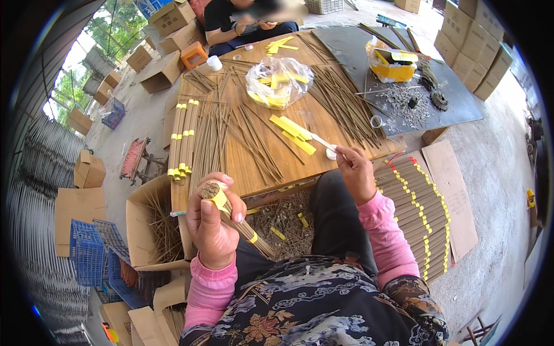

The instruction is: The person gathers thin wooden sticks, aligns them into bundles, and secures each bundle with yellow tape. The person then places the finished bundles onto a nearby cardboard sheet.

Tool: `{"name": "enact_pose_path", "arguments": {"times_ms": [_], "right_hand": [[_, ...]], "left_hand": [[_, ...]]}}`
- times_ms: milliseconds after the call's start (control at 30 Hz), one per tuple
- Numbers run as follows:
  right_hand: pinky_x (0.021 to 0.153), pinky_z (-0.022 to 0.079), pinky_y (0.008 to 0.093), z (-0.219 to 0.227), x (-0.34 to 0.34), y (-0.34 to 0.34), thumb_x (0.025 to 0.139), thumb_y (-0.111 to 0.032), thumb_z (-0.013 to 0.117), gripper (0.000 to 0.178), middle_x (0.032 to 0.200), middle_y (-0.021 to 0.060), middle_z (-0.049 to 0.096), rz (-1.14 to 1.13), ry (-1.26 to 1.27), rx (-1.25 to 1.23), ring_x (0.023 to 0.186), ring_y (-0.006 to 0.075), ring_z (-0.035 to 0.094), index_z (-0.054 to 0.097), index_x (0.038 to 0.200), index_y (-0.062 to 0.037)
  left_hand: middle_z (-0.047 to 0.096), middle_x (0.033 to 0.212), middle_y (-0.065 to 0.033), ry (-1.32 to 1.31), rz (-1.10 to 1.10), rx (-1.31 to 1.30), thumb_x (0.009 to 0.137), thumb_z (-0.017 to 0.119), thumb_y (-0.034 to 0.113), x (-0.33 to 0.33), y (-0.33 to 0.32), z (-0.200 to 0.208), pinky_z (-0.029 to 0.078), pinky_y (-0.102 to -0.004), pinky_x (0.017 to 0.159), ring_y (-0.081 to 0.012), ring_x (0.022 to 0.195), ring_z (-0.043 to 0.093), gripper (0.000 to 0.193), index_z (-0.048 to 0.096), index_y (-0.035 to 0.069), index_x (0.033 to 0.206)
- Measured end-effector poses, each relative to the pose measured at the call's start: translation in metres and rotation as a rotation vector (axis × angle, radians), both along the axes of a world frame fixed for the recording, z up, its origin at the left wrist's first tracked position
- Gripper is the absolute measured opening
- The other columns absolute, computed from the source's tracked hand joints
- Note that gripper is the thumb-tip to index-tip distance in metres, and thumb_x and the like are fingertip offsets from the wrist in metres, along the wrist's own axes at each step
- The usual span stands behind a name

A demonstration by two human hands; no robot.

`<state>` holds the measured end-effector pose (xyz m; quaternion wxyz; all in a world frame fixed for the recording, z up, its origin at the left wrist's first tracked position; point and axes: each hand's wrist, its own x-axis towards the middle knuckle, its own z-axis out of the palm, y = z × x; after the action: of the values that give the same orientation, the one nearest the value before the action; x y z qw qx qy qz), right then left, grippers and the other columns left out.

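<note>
My left hand is wrapped round a bundle of thin brown incense sticks, held tilted with its near end up. Yellow paper bands circle the bundle near its top and farther down. Pinched in my right hand is a thin pale stick, whose far tip meets the yellow paper strips on the wooden table. A small white round tub stands by the table's near edge, just left of my right fingers.
Banded bundles lie at the table's left, loose sticks at its right. A plastic bag of yellow strips sits between. More bundles are stacked right of my leg. A carton stands left. Across the table sits a person.
</note>
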<state>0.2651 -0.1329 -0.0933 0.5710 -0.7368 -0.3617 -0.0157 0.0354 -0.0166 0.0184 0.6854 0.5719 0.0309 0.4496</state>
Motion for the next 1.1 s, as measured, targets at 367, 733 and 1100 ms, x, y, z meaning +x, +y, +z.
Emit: {"name": "enact_pose_path", "arguments": {"times_ms": [367, 733, 1100], "right_hand": [[0.064, 0.045, 0.0374, -0.057, 0.035, 0.013, 0.075, -0.009, 0.06, 0.015, 0.08, 0.0135, 0.057, -0.077, -0.257, -0.206, 0.074, 0.0326, 0.056, 0.061, 0.088, -0.003], [0.085, 0.04, 0.0364, 0.1, -0.064, 0.012, 0.061, -0.041, 0.075, 0.071, 0.105, 0.0172, 0.052, 0.656, -0.135, 0.279, 0.099, 0.0303, 0.05, 0.049, 0.113, 0.0011], [0.078, 0.04, 0.0286, 0.101, -0.089, 0.027, 0.069, -0.035, 0.071, 0.055, 0.104, 0.0105, 0.051, 1.071, 0.094, 0.392, 0.093, 0.0193, 0.049, 0.056, 0.113, -0.0033]], "left_hand": [[0.048, 0.103, -0.0134, 0.154, 0.096, 0.135, 0.089, 0.049, 0.029, 0.027, -0.001, -0.014, 0.038, -0.0223, 0.045, -0.0106, 0.052, 0.046, 0.034, 0.049, -0.004, 0.097], [0.049, 0.103, -0.0085, 0.34, 0.18, 0.338, 0.089, 0.051, 0.026, 0.023, -0.019, -0.012, 0.042, -0.0214, 0.063, -0.0099, 0.07, 0.05, 0.035, 0.05, -0.006, 0.103], [0.054, 0.088, -0.0062, 0.226, -0.048, 0.125, 0.086, 0.055, 0.031, -0.006, -0.032, -0.005, 0.042, -0.022, 0.053, -0.0099, 0.06, 0.05, 0.041, 0.05, -0.005, 0.105]]}}
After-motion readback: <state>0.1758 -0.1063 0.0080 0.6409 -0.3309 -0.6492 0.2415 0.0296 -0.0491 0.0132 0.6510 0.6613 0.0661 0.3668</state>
